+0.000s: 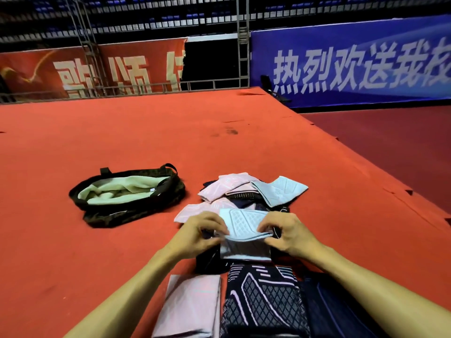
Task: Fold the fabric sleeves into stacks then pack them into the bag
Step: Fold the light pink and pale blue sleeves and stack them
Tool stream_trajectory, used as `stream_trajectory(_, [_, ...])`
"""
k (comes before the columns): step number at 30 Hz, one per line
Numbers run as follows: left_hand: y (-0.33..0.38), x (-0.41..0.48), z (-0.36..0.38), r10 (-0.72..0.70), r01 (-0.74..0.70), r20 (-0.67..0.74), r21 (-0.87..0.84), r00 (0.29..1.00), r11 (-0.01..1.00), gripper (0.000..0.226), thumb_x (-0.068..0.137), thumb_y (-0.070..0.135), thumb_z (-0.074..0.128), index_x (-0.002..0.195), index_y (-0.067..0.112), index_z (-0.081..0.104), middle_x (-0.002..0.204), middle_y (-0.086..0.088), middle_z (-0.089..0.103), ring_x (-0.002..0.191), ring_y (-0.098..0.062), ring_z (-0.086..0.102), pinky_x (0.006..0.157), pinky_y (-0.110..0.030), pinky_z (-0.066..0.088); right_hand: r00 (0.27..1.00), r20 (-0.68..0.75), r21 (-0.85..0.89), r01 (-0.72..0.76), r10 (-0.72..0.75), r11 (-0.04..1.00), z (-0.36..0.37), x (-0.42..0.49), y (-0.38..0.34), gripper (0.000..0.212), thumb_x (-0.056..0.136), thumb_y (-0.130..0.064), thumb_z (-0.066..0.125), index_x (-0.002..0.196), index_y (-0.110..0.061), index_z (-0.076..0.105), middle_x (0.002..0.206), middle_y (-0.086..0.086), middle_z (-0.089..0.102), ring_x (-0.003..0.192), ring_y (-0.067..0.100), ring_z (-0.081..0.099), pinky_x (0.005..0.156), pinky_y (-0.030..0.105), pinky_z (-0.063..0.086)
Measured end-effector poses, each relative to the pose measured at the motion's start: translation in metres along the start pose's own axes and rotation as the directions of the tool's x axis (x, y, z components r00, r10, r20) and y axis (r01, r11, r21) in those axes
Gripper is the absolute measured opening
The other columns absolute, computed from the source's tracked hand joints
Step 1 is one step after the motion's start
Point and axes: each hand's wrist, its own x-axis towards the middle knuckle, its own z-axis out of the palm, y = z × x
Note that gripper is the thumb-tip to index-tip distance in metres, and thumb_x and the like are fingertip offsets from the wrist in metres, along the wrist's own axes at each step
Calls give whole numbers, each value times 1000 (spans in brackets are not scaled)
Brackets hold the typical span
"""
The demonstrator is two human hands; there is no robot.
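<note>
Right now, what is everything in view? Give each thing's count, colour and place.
bag: one, dark with pale green lining, open, left of the pile
held sleeve: one, light blue, between both hands
loose blue sleeve: one, light blue, pile's far right
loose pink sleeves: about three, pink, in the pile
folded pink stack: one, pink, near left
patterned stack: one, dark with pale lines, near centre
mat: one, red, under everything
red banner: one, back left
blue banner: one, back right
left hand: pinches held sleeve's left edge
right hand: pinches its right edge
</note>
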Motion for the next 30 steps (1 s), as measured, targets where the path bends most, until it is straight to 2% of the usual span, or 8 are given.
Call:
stream_trajectory(4, [-4, -9, 14, 77, -101, 132, 184, 988, 978, 13, 81, 31, 72, 89, 21, 75, 94, 9, 67, 92, 0, 57, 87, -18, 41, 987, 160, -74, 42, -29, 996, 5, -9, 13, 23, 67, -12, 71, 83, -25, 60, 78, -12, 61, 74, -6, 46, 71, 8, 36])
stream_trajectory(9, [-1, -12, 18, 66, -115, 208, 231, 976, 966, 15, 86, 35, 66, 90, 22, 74, 99, 10, 65, 97, 1, 52, 90, -16, 39, 958, 287, -139, 51, -9, 989, 3, -16, 17, 16, 77, -34, 69, 86, -21, 67, 82, -10, 65, 77, -3, 52, 73, 7, 38])
stream_trajectory(11, [3, -11, 15, 12, -29, 132, 131, 991, 991, 11, 88, 27, 65, 88, 18, 73, 98, 8, 65, 95, 0, 58, 87, -18, 45, 976, 219, -89, -1, 21, 996, -2, -15, 12, 18, 79, -36, 66, 85, -20, 70, 80, -12, 66, 74, -3, 58, 70, 12, 45])
stream_trajectory(14, [-1, 4, 11, -146, 153, -181, 28, 973, 988, 16, 89, 12, 63, 99, 22, 69, 102, 3, 61, 90, -2, 59, 80, -16, 49, 985, -123, 10, -124, 124, 992, -4, -3, 8, 16, 79, -32, 66, 85, -19, 73, 79, -16, 66, 72, -5, 59, 68, 13, 44])
stream_trajectory(15, [-3, 11, 10, -224, 232, -200, 18, 954, 972, 23, 90, 12, 62, 108, 26, 65, 105, 2, 58, 86, -4, 58, 78, -17, 50, 963, -196, 22, -186, 187, 982, -4, 3, 9, 13, 80, -27, 69, 89, -19, 73, 83, -14, 66, 73, -6, 58, 70, 12, 42])
stream_trajectory(20, [-9, 28, 19, -336, 334, -19, 170, 942, 927, 38, 80, 10, 69, 112, 28, 62, 104, -3, 52, 78, -8, 54, 77, -22, 47, 898, 3, -26, -440, 441, 897, 14, 16, 10, 32, 81, -26, 73, 112, -25, 65, 111, -3, 58, 99, 11, 54, 85, 20, 38])
stream_trajectory(24, [-8, 21, 17, -393, 387, 46, 102, 919, 917, 43, 76, 11, 76, 114, 25, 61, 109, 0, 46, 90, -8, 54, 76, -9, 48, 889, 29, -59, -456, 458, 888, 21, 7, 11, 38, 75, -27, 77, 110, -27, 62, 109, -3, 52, 100, 12, 50, 78, 21, 30])
stream_trajectory(30, [-2, 15, 20, -355, 353, 44, 37, 934, 935, 37, 78, 10, 74, 102, 32, 58, 111, -2, 48, 91, -13, 55, 77, -15, 50, 889, 57, -26, -453, 454, 891, 21, 7, 11, 37, 70, -24, 80, 102, -28, 62, 105, -2, 51, 97, 11, 51, 82, 27, 40])
